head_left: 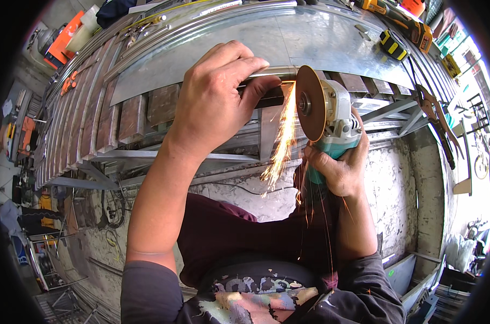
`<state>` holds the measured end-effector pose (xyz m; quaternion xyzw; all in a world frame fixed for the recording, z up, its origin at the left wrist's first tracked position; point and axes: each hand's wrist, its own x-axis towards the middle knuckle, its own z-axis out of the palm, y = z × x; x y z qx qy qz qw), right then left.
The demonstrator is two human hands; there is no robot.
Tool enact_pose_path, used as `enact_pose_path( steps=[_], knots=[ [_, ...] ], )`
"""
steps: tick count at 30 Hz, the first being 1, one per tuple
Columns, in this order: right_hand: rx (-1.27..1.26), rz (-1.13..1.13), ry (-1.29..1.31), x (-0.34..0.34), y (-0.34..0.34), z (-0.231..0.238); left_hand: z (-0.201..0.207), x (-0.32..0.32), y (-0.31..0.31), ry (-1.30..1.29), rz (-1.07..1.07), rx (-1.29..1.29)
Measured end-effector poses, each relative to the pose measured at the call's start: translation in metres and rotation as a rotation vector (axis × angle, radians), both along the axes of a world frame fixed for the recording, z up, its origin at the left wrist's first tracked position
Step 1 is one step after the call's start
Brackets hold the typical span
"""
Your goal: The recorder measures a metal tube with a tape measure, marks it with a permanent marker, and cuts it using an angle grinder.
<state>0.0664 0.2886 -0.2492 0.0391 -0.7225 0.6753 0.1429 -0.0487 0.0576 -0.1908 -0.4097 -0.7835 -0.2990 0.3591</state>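
My right hand (342,164) is wrapped round the teal body of an angle grinder (339,116), held upright in front of me. Its brown cutting disc (311,102) meets the end of a shiny metal tube (283,72) at the table's near edge. Bright sparks (283,146) stream down from the contact toward my legs. My left hand (218,92) is closed on the tube just left of the disc, thumb below and fingers over the top. The tube's part under my left hand is hidden.
A grey sheet of metal (212,51) lies on the slatted metal table (131,121). Locking pliers (433,110) hang at the right edge, near a yellow-black tape measure (394,45). A yellow-black power tool (401,24) lies at the far right. Long metal tubes (148,46) lie along the back.
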Motion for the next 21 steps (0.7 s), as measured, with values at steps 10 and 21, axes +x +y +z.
enact_pose_path(
  steps=[10, 21],
  knots=[
    [-0.012, -0.003, 0.011, -0.0003, 0.0011, -0.0038, -0.0005, -0.0011, 0.0005, -0.009, -0.007, 0.013],
    [0.01, -0.014, 0.0, -0.0013, 0.0006, -0.0017, 0.0003, -0.0013, 0.0005, -0.033, -0.018, 0.026]
  ],
)
